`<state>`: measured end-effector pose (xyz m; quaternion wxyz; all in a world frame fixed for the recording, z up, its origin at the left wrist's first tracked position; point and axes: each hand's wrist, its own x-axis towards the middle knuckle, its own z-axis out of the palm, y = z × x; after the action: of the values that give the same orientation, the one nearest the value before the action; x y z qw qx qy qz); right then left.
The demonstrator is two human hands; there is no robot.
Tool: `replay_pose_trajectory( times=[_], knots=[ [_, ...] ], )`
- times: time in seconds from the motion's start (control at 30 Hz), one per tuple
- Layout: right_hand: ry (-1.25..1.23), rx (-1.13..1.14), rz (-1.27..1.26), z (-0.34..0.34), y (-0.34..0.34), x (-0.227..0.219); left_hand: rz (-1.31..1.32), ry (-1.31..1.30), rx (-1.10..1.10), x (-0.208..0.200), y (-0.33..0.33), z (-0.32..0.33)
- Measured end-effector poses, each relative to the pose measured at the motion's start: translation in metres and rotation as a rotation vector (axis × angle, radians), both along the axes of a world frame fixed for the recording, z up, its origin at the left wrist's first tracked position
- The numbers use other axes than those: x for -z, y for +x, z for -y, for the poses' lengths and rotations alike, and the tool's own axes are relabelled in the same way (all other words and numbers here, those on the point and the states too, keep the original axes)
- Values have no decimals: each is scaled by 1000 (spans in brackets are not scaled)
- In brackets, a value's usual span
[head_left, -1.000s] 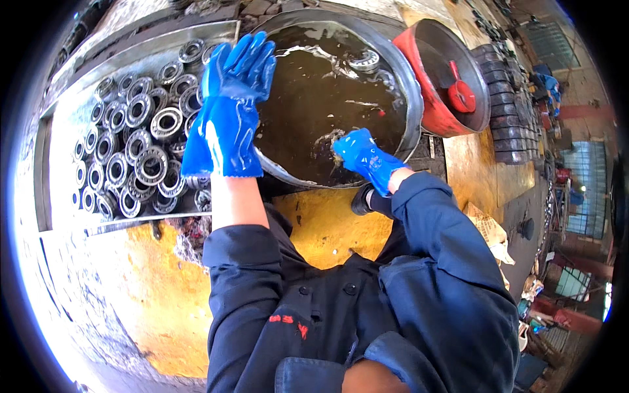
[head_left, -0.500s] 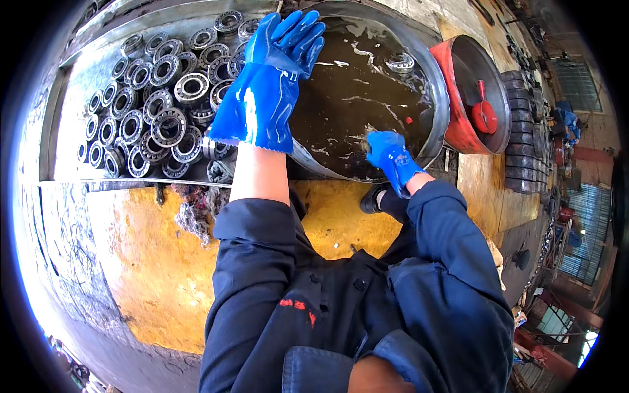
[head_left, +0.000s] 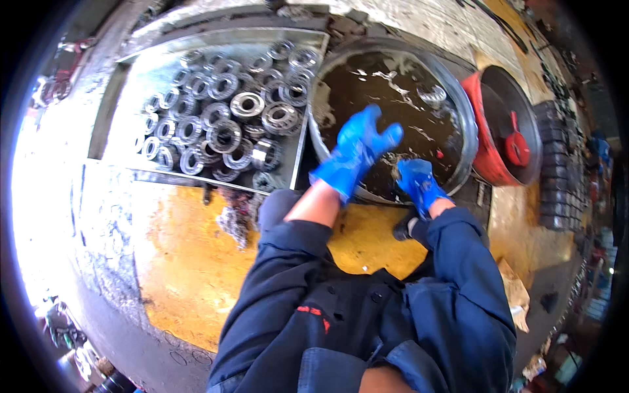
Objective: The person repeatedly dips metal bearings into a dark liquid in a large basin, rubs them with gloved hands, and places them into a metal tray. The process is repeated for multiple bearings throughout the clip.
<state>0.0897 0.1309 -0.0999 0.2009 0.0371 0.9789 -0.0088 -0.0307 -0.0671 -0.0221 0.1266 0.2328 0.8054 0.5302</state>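
My left hand point(head_left: 362, 145), in a long blue rubber glove, is over the near left part of a round metal tub point(head_left: 469, 124) of murky brown liquid. Its thumb stands away from the fingers, and I see nothing in it. My right hand point(head_left: 418, 181), gloved in blue too, is closed at the tub's near side. A brownish bristly tuft, apparently a brush point(head_left: 393, 160), juts out left of its fingers, mostly hidden. One bearing point(head_left: 432, 95) lies partly in the liquid at the far right. Left of the tub, many steel bearings point(head_left: 224, 135) are heaped in a metal tray point(head_left: 110, 108).
Right of the tub a red-sided drum point(head_left: 483, 154) lies tilted, with a red scoop-like thing point(head_left: 517, 148) inside. Beyond it are stacked dark blocks point(head_left: 553, 167). A grey rag point(head_left: 233, 226) hangs at the tray's near edge, above a yellow floor sheet point(head_left: 177, 262).
My left hand has swung from beside the tray, palm up, to the right over the tub. My right hand stays closed at the tub's near side. The whole view has shifted.
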Motion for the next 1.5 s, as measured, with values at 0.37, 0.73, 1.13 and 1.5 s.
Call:
replay_pose_trajectory(
  times=[0.37, 0.73, 1.13, 1.5],
  knots=[
    [-455, 746, -43, -26, 9, 67, -401, -492, -308, 61, 58, -7],
    [-219, 335, -24, -40, -2, 52, -302, -507, -285, 51, 60, -11],
    [-4, -16, -9, -22, -6, 32, -323, -501, -305, 61, 60, -15],
    [92, -33, -82, -35, -15, 61, -419, -464, -318, 57, 56, -31]
  ],
)
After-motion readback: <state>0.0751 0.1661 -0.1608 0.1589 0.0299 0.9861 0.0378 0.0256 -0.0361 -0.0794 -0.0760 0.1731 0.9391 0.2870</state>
